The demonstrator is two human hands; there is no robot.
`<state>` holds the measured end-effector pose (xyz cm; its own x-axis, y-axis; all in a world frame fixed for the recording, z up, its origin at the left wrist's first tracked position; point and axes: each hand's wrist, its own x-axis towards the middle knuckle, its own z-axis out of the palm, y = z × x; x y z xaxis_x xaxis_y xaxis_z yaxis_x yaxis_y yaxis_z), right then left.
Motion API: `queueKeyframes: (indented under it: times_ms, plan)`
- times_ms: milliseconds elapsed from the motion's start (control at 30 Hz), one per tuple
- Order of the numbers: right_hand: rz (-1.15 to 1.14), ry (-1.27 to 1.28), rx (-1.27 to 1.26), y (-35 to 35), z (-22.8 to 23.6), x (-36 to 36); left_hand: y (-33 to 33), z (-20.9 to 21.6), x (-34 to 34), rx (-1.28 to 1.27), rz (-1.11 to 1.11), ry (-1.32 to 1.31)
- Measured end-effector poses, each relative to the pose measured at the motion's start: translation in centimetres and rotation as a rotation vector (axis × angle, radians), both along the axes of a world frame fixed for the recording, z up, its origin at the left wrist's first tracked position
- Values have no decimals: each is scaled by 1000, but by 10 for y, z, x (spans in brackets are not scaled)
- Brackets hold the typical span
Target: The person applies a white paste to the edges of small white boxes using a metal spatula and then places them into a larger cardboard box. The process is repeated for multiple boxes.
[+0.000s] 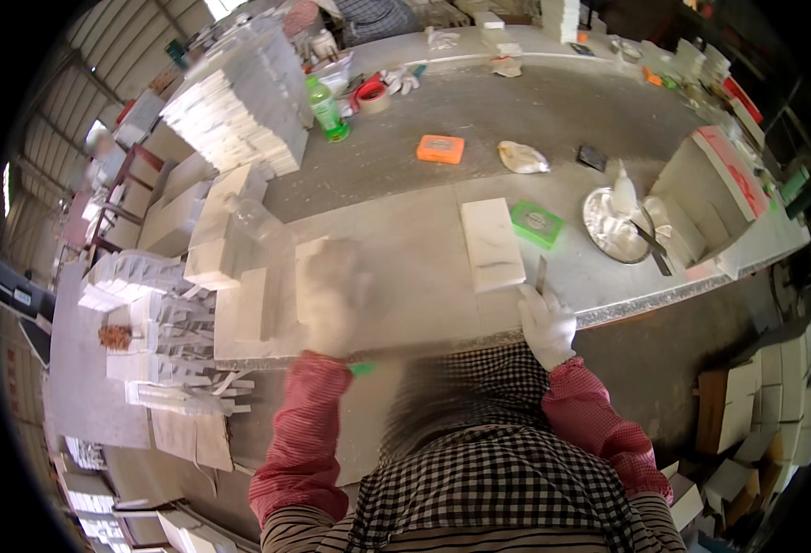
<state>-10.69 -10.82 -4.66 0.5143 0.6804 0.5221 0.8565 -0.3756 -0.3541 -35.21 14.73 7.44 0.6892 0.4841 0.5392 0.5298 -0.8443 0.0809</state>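
Observation:
My left hand [332, 293], in a white glove and smeared by motion, is over a pale tile [308, 267] at the left of the worktop; its fingers do not show clearly. By the table's front edge, my right hand [547, 324], also gloved in white, is closed on a thin metal blade [541, 275] that points up and away. A white tile with grey veins [493, 244] lies just left of that blade. Beyond my right hand sits a bright green box [537, 224]. To its right, a round dish [599, 241] holds white paste, a white bottle [624, 194] and a dark-handled spatula [652, 247].
Tall stacks of white tiles [240, 111] stand at the back left, beside a green bottle [326, 109]. Farther back lie an orange box [440, 149] and a roll of tape [372, 97]. An open carton [710, 198] stands at the right. Cut strips [180, 336] are piled at the left.

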Motion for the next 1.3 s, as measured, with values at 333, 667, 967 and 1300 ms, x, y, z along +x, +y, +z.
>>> queueKeyframes:
  times_ms: [333, 667, 967, 1300]
  plan:
    - [-84, 267, -1, -2, 15, 0, -77, -28, 185, -271, -518, 242]
    - [-55, 184, 81, -1, -4, 2, -18, -42, 243, -315, -363, 345]
    - [-35, 89, 147, -4, -5, 5, -25, -47, 260, -275, 109, 243]
    - [-45, 48, 64, -3, 4, 3, -117, -52, 175, -51, -140, 27]
